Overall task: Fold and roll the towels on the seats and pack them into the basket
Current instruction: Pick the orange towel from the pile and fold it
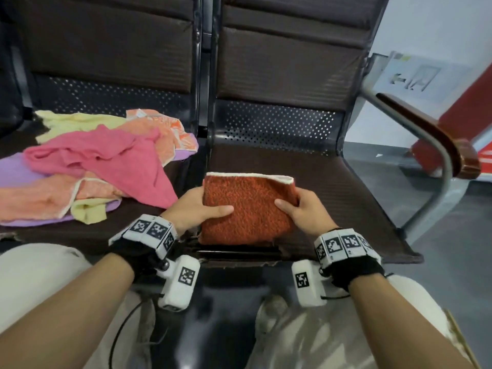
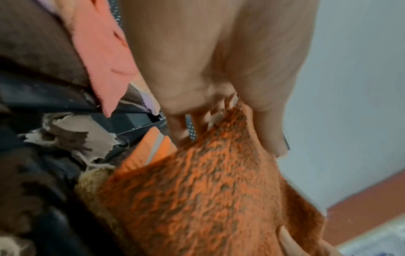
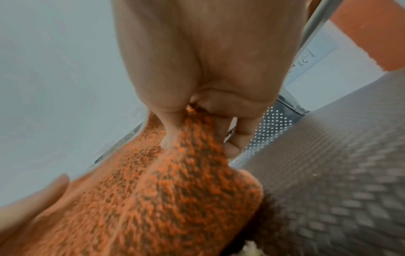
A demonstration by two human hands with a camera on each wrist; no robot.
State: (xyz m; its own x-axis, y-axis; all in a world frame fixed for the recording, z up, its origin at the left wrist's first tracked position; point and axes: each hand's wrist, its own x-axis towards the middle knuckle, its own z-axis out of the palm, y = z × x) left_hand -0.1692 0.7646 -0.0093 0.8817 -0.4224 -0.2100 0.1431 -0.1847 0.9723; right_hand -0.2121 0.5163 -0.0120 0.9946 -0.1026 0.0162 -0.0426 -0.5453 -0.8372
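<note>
A folded rust-orange towel (image 1: 247,209) lies on the front of the right seat (image 1: 346,187), its white edge at the far side. My left hand (image 1: 202,209) grips the towel's left edge, thumb on top and fingers underneath. My right hand (image 1: 300,209) grips the right edge the same way. In the left wrist view the towel (image 2: 197,199) runs from under my left hand (image 2: 219,121), and in the right wrist view the towel (image 3: 164,190) is pinched by my right hand (image 3: 197,129). No basket is in view.
A loose pile of towels (image 1: 93,166), pink, peach, yellow and purple, covers the left seat. A metal armrest with a wooden top (image 1: 436,145) bounds the right seat. My knees in light trousers (image 1: 40,288) are below the seat's front edge.
</note>
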